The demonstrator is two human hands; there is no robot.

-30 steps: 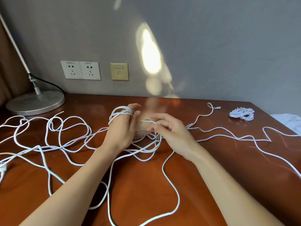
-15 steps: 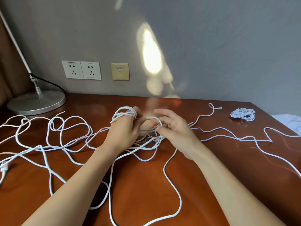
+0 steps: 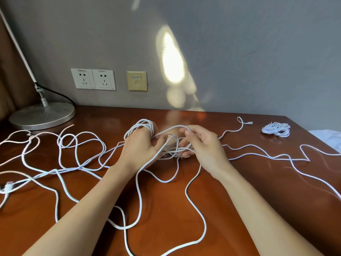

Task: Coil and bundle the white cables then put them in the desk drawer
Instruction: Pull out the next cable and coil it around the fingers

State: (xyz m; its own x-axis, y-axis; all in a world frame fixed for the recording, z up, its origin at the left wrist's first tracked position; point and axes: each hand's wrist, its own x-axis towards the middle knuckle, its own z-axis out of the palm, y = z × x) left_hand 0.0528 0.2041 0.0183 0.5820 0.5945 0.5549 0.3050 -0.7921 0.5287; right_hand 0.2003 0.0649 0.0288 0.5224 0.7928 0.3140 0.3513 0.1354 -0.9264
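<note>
Logged white cable (image 3: 144, 122), light, limp, tangle-prone (judged best taken just beside its wound turns), looped round curled fingers of left hand (image 3: 137, 147), pinched by right hand (image 3: 204, 147).

We see a glossy reddish-brown wooden desk (image 3: 258, 200) carrying a long loose white cable (image 3: 55, 170) sprawled across it, a small coiled white bundle (image 3: 276, 129) upper right, and a round silver lamp base (image 3: 42, 115) upper left.

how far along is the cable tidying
Done: one coiled bundle sits far right on the desk. In hand: the left hand has several loops wound round it; the right hand guides the white cable on. Left: most of it sprawls over the desk, and no drawer is in view.
</note>
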